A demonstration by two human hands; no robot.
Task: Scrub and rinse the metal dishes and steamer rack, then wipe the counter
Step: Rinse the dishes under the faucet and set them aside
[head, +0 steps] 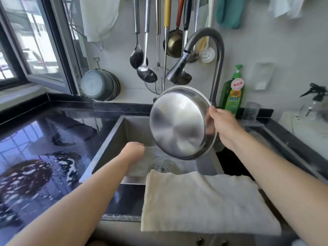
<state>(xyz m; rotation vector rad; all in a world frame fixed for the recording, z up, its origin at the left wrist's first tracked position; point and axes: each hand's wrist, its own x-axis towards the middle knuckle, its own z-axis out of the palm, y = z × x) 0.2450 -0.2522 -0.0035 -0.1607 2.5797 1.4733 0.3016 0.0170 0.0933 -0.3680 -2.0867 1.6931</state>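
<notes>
Suds pooled on the wet black table [44,148]. Left hand [134,150] reaches into the sink [110,148], fingers hidden, grip unclear. Right hand [220,125] pinches the steel dish [179,123] rim, tilted under the faucet [177,71]. Light, rigid, probably slippery; hold by rim.

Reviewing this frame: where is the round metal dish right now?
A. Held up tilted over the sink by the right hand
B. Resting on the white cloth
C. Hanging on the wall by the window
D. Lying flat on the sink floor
A: the right hand grips the rim of the metal dish, holding it tilted in the air above the sink, underside toward the camera.
</notes>
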